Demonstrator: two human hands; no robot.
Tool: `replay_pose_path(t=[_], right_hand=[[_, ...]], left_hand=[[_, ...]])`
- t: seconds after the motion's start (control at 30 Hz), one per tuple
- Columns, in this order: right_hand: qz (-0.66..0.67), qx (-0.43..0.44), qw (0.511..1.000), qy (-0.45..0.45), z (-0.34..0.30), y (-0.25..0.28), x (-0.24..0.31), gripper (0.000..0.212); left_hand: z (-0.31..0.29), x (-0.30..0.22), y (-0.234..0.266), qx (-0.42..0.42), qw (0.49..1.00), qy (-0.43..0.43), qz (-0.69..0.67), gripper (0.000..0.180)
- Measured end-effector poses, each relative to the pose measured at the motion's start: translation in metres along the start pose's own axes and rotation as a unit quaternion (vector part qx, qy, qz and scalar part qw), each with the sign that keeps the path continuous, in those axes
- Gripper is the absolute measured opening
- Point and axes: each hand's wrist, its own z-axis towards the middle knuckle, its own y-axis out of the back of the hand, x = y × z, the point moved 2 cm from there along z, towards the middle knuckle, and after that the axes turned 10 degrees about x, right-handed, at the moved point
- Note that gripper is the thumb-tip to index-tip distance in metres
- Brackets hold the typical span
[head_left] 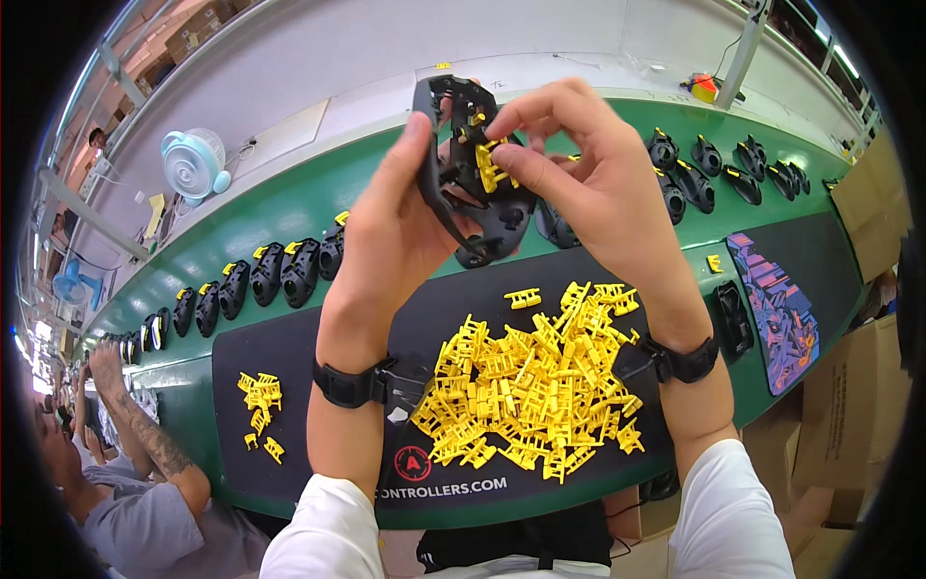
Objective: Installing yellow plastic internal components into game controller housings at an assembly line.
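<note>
My left hand (pixel 378 217) holds up a black game controller shell (pixel 505 224), its thumb on the near-left rim and its open inner side facing me. A yellow plastic bracket (pixel 487 170) sits at the shell's inside, partly covered by fingers. My right hand (pixel 593 164) pinches at that bracket with thumb and index finger; whether it is fully seated cannot be seen. Below both hands a large heap of yellow brackets (pixel 526 381) lies on the black mat (pixel 318 338). One loose bracket (pixel 522 298) rests just above the heap.
Rows of black shells (pixel 299 274) line the green table (pixel 183 362) on the left, with more shells (pixel 696 183) at the right. A small bracket cluster (pixel 260 394) lies left. A patterned panel (pixel 775 309), fan (pixel 193 164) and cardboard box (pixel 873 203) stand around. A co-worker's arm (pixel 145 425) is at left.
</note>
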Motion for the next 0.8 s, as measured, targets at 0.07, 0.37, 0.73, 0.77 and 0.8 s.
replay_pose_path(t=[0.07, 0.37, 0.73, 0.77, 0.8], right_hand=[[-0.063, -0.026, 0.996, 0.054, 0.000, 0.002, 0.000, 0.020], [0.070, 0.045, 0.997, -0.005, -0.004, 0.004, 0.004, 0.020], [-0.228, 0.010, 0.948, 0.221, -0.003, -0.008, 0.012, 0.027], [-0.269, 0.038, 0.928, 0.253, -0.002, -0.007, 0.017, 0.034], [-0.267, 0.039, 0.929, 0.254, -0.003, -0.007, 0.016, 0.034]], left_hand=[[0.000, -0.002, -0.001, 0.004, 0.998, -0.014, -0.068, 0.051], [-0.003, -0.004, 0.000, 0.003, 1.000, -0.018, -0.009, 0.055], [-0.004, -0.011, 0.013, 0.020, 0.997, 0.004, -0.077, 0.050], [-0.004, -0.012, 0.014, -0.039, 0.995, 0.009, -0.092, 0.049], [-0.003, -0.013, 0.017, -0.099, 0.989, 0.014, -0.106, 0.049]])
